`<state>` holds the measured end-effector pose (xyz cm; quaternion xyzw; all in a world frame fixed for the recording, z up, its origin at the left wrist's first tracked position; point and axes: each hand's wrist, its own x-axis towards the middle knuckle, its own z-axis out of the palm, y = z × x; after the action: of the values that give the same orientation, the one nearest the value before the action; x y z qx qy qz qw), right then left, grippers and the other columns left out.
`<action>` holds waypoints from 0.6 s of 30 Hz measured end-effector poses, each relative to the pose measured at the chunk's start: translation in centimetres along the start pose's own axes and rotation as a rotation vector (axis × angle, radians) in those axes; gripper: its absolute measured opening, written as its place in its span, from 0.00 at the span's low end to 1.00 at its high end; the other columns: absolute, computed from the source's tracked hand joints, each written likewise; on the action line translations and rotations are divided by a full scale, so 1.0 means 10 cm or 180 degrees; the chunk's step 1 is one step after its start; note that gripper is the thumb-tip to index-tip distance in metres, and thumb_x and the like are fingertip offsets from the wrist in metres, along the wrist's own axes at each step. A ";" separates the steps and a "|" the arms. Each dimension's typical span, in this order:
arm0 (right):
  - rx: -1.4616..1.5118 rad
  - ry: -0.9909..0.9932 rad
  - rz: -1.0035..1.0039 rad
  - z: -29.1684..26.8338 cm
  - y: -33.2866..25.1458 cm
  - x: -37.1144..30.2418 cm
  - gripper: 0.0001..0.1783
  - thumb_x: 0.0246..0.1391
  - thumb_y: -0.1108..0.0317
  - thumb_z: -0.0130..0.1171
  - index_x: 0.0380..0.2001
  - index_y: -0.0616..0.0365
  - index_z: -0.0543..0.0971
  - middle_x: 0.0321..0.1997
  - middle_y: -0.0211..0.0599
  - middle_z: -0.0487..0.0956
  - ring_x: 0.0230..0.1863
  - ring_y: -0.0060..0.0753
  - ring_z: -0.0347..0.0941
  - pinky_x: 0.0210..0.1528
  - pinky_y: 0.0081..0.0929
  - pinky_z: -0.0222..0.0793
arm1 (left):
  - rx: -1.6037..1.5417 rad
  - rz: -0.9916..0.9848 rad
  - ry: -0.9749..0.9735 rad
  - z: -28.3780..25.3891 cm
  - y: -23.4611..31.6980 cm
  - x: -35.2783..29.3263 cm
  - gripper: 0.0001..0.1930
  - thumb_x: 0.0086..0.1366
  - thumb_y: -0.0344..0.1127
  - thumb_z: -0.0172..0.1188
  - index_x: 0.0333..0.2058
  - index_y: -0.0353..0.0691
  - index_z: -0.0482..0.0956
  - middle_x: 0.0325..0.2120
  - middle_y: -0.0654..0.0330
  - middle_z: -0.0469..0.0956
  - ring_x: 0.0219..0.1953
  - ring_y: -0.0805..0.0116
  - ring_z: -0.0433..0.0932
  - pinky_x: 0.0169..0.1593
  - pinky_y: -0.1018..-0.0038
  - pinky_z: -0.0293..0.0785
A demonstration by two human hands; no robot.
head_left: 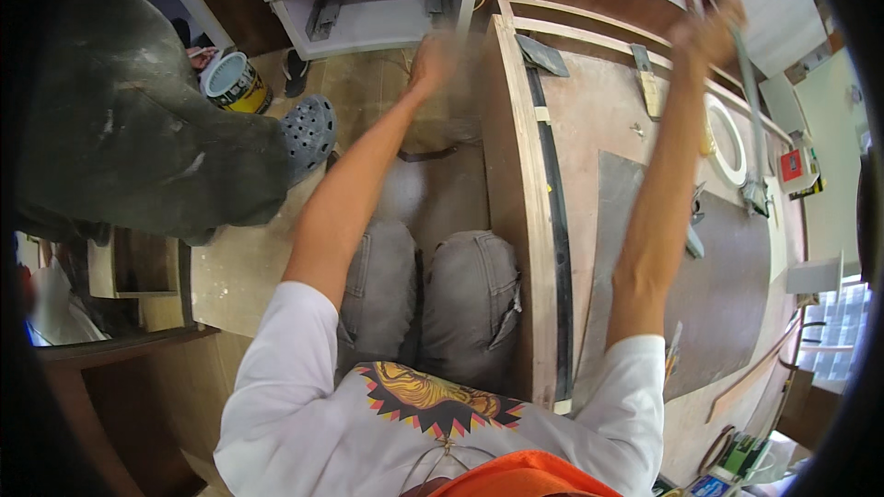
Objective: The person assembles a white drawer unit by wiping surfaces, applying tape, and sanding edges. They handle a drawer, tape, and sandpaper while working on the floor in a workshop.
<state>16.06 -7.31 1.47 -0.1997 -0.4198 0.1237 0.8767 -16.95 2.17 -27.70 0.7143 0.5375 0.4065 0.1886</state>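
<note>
both arms up over a curved plywood panel, one hand on a long rod

the right hand [707, 29] is raised high at the far side of the plywood panel [603, 129], its grip wrapped around a long pale rod [744, 74] that runs from the top edge down toward a small brush-like head [757, 195] near the white tape roll [727, 140]. the fingers look closed on the rod, though motion blur softens them. the left hand [433, 57] reaches forward over the floor toward the panel's curved wooden edge [516, 175]; it is blurred, and whether its grip is apart or together i cannot tell, nor whether it touches the edge.

on the panel lie a dark grey sheet [718, 294], a black strip [558, 248] running along the curve, and a putty knife [649, 83]. the person's knees in grey trousers [433, 304] press close against the panel's side. another person's leg in dark trousers with a grey clog [308, 129] stands to the left, beside an open tin [232, 83] and a white drawer unit [387, 9].

risks, as a judgement: the rod is held near one end, so its free length could swing and knock the tape roll or small tools. the blurred left hand moves fast near the sharp panel edge and could scrape it. the tin nearby could be kicked over.
</note>
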 end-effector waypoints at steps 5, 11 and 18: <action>-0.0678 0.0703 -0.0254 0.95 0.84 -0.78 0.18 0.72 0.56 0.51 0.48 0.61 0.77 0.45 0.41 0.81 0.43 0.32 0.79 0.41 0.29 0.80 | 0.0431 0.0483 -0.1109 -0.08 0.15 -0.57 0.16 0.64 0.35 0.62 0.47 0.35 0.82 0.45 0.43 0.82 0.47 0.46 0.82 0.52 0.58 0.77; -0.0525 0.1059 0.0905 0.90 1.05 -2.26 0.17 0.69 0.56 0.53 0.47 0.61 0.72 0.45 0.39 0.76 0.39 0.30 0.77 0.41 0.28 0.77 | 0.0920 0.0112 -0.2437 -0.13 0.65 -0.81 0.15 0.68 0.40 0.61 0.48 0.38 0.82 0.41 0.52 0.85 0.48 0.53 0.82 0.51 0.61 0.78; -0.0311 0.1392 0.1315 1.06 1.22 -2.60 0.14 0.68 0.59 0.53 0.43 0.60 0.74 0.43 0.42 0.79 0.36 0.30 0.80 0.39 0.25 0.81 | 0.1335 0.0009 -0.2908 -0.13 0.44 -0.97 0.17 0.68 0.43 0.59 0.50 0.38 0.81 0.41 0.54 0.84 0.47 0.56 0.82 0.51 0.63 0.78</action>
<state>-8.88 -3.82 -15.91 -0.3447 -0.1771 0.2331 0.8919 -16.11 -8.54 -27.49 0.8426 0.4692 -0.0643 0.2566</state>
